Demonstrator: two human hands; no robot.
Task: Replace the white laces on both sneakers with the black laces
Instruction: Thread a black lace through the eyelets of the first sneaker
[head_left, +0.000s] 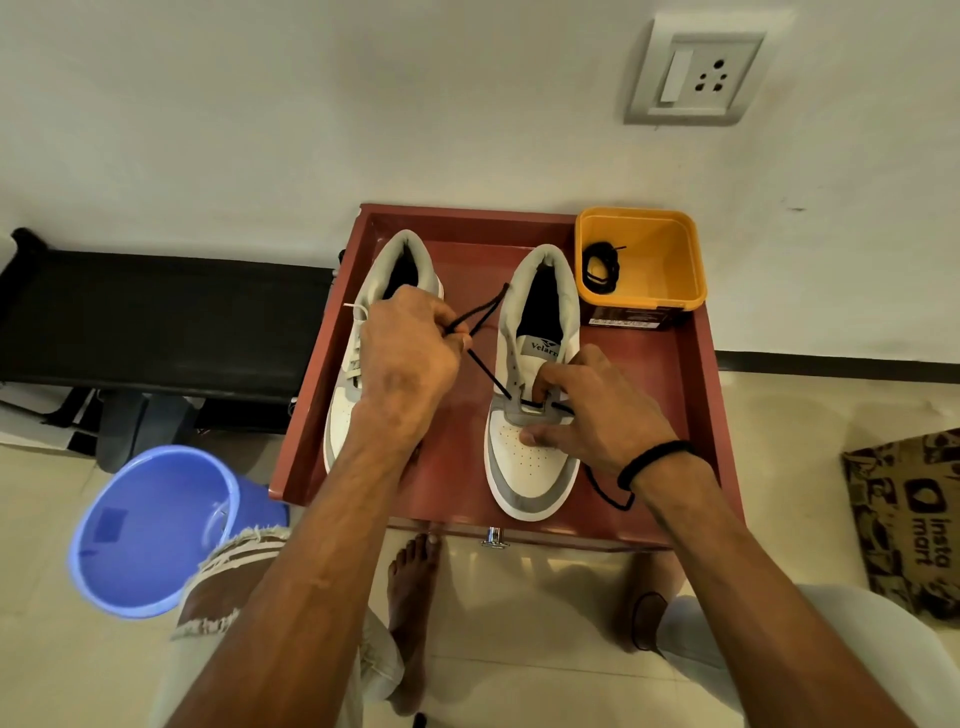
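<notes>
My left fingers (447, 332) pinch the black lace (485, 371), taut down to my right fingers (540, 387), which grip the right sneaker (530, 457) at its lowest eyelets; spare lace (600, 270) coiled beyond them.

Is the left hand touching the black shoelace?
Touching. The head view shows the left hand pinching the black shoelace, which runs taut from its fingertips down to the right sneaker.

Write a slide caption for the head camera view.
Hands thread a black lace through the right sneaker's lowest eyelets on a red tray.
</notes>
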